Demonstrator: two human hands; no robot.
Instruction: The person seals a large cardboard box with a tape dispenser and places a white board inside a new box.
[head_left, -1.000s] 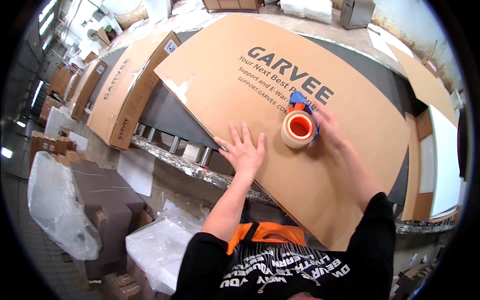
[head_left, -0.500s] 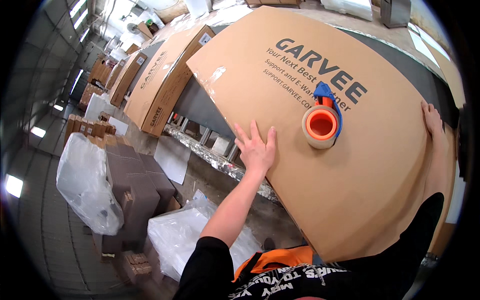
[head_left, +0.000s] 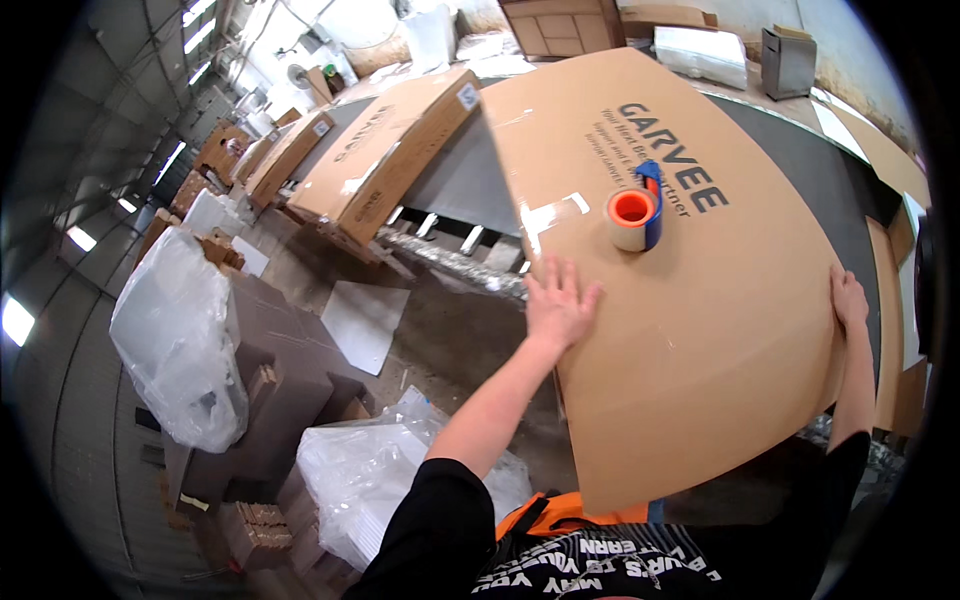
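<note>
A large, flat brown cardboard carton (head_left: 700, 340) with dark print lies in front of me, its far part over a dark conveyor. My left hand (head_left: 562, 308) rests on its top near the left edge, fingers spread. At the right edge, my right hand (head_left: 850, 300) has its fingers bent over the rim; what the thumb does is hidden. On the carton's top, beyond and between my hands, stands a tape dispenser (head_left: 650, 188) with a blue and orange frame and a tape roll around an orange core. Shiny clear tape (head_left: 555, 213) shows along the carton's left side.
More cartons (head_left: 385, 150) sit along the conveyor (head_left: 460, 185) to the left. Below it, a white sheet (head_left: 365, 325) lies on the floor. Plastic-wrapped white goods (head_left: 365, 470) and a grey-brown stack (head_left: 285, 340) stand at my left. A grey bin (head_left: 788, 62) is at the far right.
The view has shifted, and the carton now looks smaller, with more of the far wall showing. Both hands stay at the carton's edges, and the tape dispenser still stands on top.
</note>
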